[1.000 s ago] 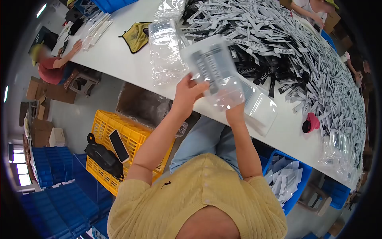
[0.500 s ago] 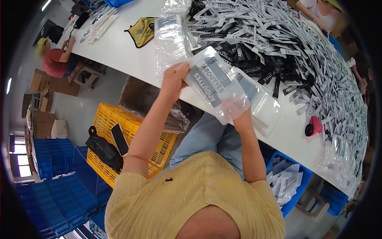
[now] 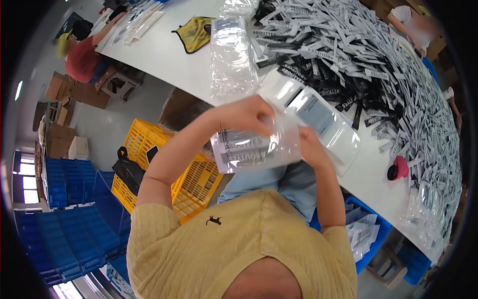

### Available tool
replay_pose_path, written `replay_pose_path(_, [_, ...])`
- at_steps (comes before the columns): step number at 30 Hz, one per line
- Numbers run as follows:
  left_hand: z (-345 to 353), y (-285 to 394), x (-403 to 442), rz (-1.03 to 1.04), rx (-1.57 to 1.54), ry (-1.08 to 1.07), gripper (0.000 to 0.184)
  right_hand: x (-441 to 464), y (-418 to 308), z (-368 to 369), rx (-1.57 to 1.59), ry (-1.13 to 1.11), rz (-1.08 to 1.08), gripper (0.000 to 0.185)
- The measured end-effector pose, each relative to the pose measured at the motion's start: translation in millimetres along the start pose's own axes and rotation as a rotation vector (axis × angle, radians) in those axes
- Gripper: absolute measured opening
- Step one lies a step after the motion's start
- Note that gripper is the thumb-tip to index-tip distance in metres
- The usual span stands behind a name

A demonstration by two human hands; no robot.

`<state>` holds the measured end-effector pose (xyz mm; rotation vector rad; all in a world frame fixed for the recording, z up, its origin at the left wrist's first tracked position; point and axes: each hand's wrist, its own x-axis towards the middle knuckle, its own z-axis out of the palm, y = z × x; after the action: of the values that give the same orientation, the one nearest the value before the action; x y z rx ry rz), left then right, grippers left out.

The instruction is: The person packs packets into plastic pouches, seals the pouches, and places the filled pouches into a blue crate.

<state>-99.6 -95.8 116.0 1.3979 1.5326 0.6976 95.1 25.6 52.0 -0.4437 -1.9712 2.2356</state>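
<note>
A clear plastic bag with grey ABOUTYES printing or contents hangs over my lap at the table's front edge. My left hand is closed on its upper edge, fingers bent over the plastic. At the bag's right end my right hand pinches it. Just beyond, clear bags with a grey printed panel lie on the table. A stack of clear plastic bags is further left, and a large heap of black and white ABOUTYES strips spreads behind.
A yellow-black cloth and a pink item lie on the white table. Below are a yellow crate with a black bag, and a blue bin holding packets. Other people work at the table's far left and right.
The held bag has turned and dropped toward my lap, its printed end now pointing left. My left hand has moved right, over its top. The view has shifted, and the left person's arm reaches out.
</note>
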Motion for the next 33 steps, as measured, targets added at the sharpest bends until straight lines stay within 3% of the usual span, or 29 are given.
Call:
replay_pose_path(2, [-2.6, -18.7, 5.0, -0.098, -0.456, 0.085, 0.017, 4.8, -0.8, -11.7, 0.18, 0.028, 0.005, 0.029])
replay_pose_path(4, [2.4, -18.9, 3.2, -0.118, -0.573, 0.145, 0.021, 6.6, -13.7, -19.1, 0.357, -0.051, -0.027, 0.03])
replay_pose_path(5, [4.5, -18.4, 2.6, -0.127, -0.63, 0.176, 0.023, 8.9, -14.2, -22.3, 0.282, -0.059, -0.025, 0.029])
replay_pose_path(11, [15.2, -21.1, 12.2, -0.11, -0.32, 0.228, 0.016, 30.0, -18.6, -14.6, -0.097, -0.082, 0.049, 0.021])
replay_pose_path(23, [25.5, -12.8, 13.4, -0.062, -0.673, 0.305, 0.016, 28.8, -21.9, -1.7, -0.063, -0.057, 0.015, 0.015])
replay_pose_path(26, [24.0, -23.3, 9.4, -0.106, -0.563, 0.401, 0.018, 18.8, -23.5, -4.6, -0.187, -0.048, -0.046, 0.017])
replay_pose_path(29, [24.5, -22.8, 1.8, -0.164, 0.056, 0.412, 0.015, 14.6, -10.2, -2.2, -0.56, 0.03, -0.226, 0.016])
replay_pose_path(30, [26.0, -22.1, 1.5, 0.089, 0.387, 0.514, 0.011, 12.4, -8.8, 2.5, -0.692, 0.054, -0.31, 0.016])
replay_pose_path(31, [27.4, -18.6, 1.0, 0.17, 0.481, 0.526, 0.011, 11.8, -9.4, 6.5, -0.826, 0.078, -0.398, 0.016])
replay_pose_path(33, [33.1, -8.1, -1.4, 0.324, 0.666, 0.546, 0.011, 10.6, -13.4, 13.8, -0.796, 0.092, -0.375, 0.019])
